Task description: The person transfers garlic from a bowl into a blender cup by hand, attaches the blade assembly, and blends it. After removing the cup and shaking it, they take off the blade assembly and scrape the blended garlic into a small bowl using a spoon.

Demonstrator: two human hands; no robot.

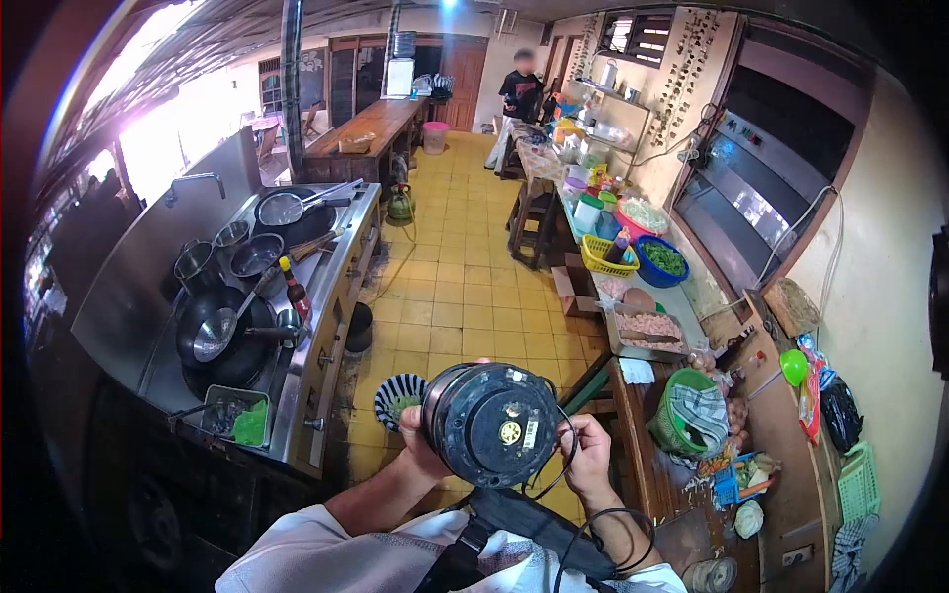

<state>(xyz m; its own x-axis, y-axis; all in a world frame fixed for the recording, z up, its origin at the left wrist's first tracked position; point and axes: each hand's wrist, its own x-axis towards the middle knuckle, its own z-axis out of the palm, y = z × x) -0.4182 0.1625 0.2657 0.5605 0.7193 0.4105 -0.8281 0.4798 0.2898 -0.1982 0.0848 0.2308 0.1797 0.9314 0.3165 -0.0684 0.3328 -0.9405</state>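
Note:
In the middle foreground I hold up a round black electrical appliance (494,445), its flat underside with stickers and a barcode label turned toward me. My left hand (423,450) grips its left side, with the thumb along the edge. At the right, my right hand (585,445) has its fingers closed on the thin black cord (565,463) close beside the casing. The cord loops down over my right forearm. Just beyond my left hand, a round black-and-white striped thing (388,397) shows partly behind the appliance.
At the left stands a steel stove counter (331,287) with a wok (213,341) and a sauce bottle (296,289). The right-hand table carries a metal tray of chopped meat (647,331), a blue basin of greens (662,259) and a green basket (664,435). A person (519,99) stands far back.

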